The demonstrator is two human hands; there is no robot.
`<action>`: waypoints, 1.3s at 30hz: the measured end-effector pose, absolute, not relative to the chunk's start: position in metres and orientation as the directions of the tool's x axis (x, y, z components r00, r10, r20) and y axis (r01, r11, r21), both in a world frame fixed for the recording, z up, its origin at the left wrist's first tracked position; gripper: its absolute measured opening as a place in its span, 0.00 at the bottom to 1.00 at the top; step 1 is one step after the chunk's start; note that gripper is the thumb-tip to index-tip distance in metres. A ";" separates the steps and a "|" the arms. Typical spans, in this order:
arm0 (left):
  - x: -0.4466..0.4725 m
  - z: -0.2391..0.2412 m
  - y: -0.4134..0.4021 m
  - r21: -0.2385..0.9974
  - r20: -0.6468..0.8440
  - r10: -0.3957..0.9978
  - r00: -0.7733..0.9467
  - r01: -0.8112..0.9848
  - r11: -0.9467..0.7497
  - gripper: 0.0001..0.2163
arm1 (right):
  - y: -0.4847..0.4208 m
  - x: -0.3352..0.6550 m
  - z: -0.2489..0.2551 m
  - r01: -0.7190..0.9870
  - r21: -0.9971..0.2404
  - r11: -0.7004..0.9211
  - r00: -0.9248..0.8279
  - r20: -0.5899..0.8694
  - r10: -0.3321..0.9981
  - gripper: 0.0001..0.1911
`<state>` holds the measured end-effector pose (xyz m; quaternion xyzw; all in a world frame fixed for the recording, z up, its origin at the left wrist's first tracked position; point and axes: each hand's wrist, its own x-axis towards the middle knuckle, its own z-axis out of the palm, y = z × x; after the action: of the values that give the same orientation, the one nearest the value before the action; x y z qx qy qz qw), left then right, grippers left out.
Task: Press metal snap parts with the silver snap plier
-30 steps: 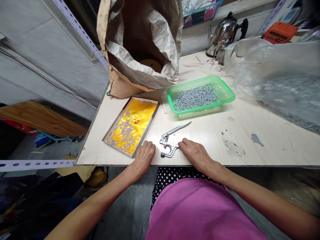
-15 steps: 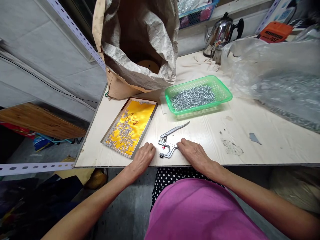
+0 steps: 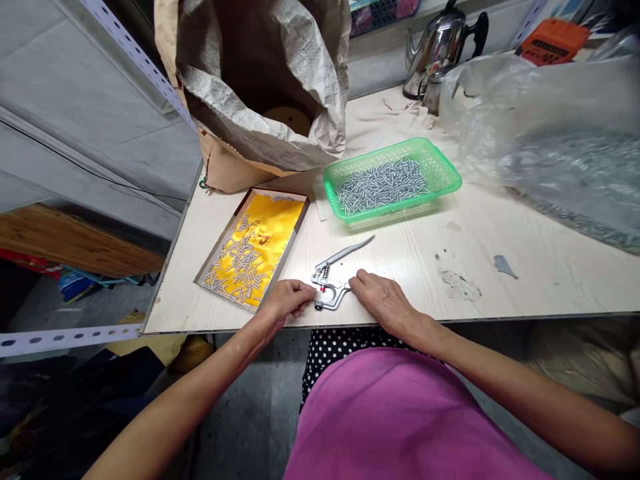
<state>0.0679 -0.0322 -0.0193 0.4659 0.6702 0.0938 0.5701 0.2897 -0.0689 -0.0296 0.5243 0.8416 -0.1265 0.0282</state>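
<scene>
Snap-fastener pliers [image 3: 332,285] lie at the table's front edge, jaw facing left and upper handle raised. My right hand [image 3: 383,298] is closed round their lower handle. Beside the jaw, my left hand [image 3: 291,297] pinches thumb and finger together at the red-tipped die; whatever it holds is too small to make out. Left of the pliers is a shallow tray [image 3: 286,265] with a yellow lining, scattered with small metal pins [image 3: 240,263]. Behind the pliers stands a green plastic basket [image 3: 447,186] with a heap of similar metal pieces [image 3: 383,187].
A large open paper sack [image 3: 225,160] stands at the back left. To the right lies a clear plastic bag [image 3: 565,143] of metal parts. A steel kettle [image 3: 440,50] and an orange box [image 3: 553,41] are at the back. The table's front edge [image 3: 500,316] runs before my body.
My left hand has turned and moved right from beside the tray to the pliers' jaw, finger and thumb now pinched. The right hand keeps its hold. The view has shifted slightly.
</scene>
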 end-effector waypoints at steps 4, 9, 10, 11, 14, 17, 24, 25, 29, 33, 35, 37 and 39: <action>0.074 -0.015 -0.031 0.637 -0.732 0.675 0.090 0.444 0.631 0.14 | -0.068 0.289 -0.027 0.889 -0.192 0.415 -0.449 -0.198 0.871 0.13; 0.078 -0.015 -0.033 0.625 -0.727 0.683 0.077 0.486 0.611 0.13 | -0.067 0.290 -0.022 0.889 -0.207 0.409 -0.450 -0.224 0.864 0.12; 0.079 -0.015 -0.033 0.625 -0.723 0.687 0.073 0.493 0.605 0.12 | -0.067 0.290 -0.022 0.888 -0.210 0.410 -0.452 -0.224 0.863 0.13; 0.079 -0.016 -0.033 0.627 -0.719 0.692 0.071 0.496 0.601 0.12 | -0.067 0.290 -0.022 0.886 -0.212 0.412 -0.454 -0.222 0.863 0.12; 0.081 -0.017 -0.034 0.627 -0.715 0.696 0.067 0.503 0.595 0.10 | -0.067 0.290 -0.023 0.887 -0.211 0.411 -0.452 -0.211 0.867 0.12; 0.081 -0.018 -0.033 0.613 -0.719 0.692 0.060 0.524 0.591 0.09 | -0.067 0.289 -0.023 0.891 -0.207 0.404 -0.443 -0.201 0.874 0.12; 0.082 -0.017 -0.029 0.517 -0.818 0.557 0.142 0.604 0.606 0.13 | -0.070 0.292 -0.026 0.870 -0.241 0.431 -0.469 -0.135 0.873 0.10; 0.081 -0.016 -0.030 0.501 -0.829 0.542 0.140 0.616 0.608 0.13 | -0.070 0.295 -0.026 0.858 -0.269 0.438 -0.481 -0.119 0.869 0.09; 0.080 -0.014 -0.036 0.454 -0.844 0.528 0.092 0.646 0.614 0.11 | -0.057 0.311 -0.026 0.777 -0.364 0.513 -0.545 0.020 0.839 0.14; 0.080 -0.012 -0.047 0.448 -0.846 0.530 0.059 0.618 0.646 0.12 | -0.032 0.321 -0.030 0.767 -0.282 0.576 -0.591 0.039 0.806 0.48; 0.081 -0.010 -0.051 0.445 -0.842 0.538 0.033 0.605 0.660 0.12 | -0.022 0.320 -0.034 0.747 -0.264 0.610 -0.636 -0.016 0.772 0.55; 0.082 -0.009 -0.054 0.441 -0.838 0.546 0.008 0.599 0.668 0.11 | -0.017 0.317 -0.037 0.726 -0.258 0.638 -0.668 -0.045 0.743 0.56; 0.083 -0.007 -0.055 0.442 -0.833 0.554 -0.006 0.595 0.671 0.10 | -0.016 0.314 -0.038 0.717 -0.252 0.649 -0.678 -0.040 0.734 0.54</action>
<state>0.0834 -0.0546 -0.0070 0.4050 0.7090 -0.0179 0.5770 0.3140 -0.0157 -0.0382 0.3997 0.9075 -0.1245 -0.0327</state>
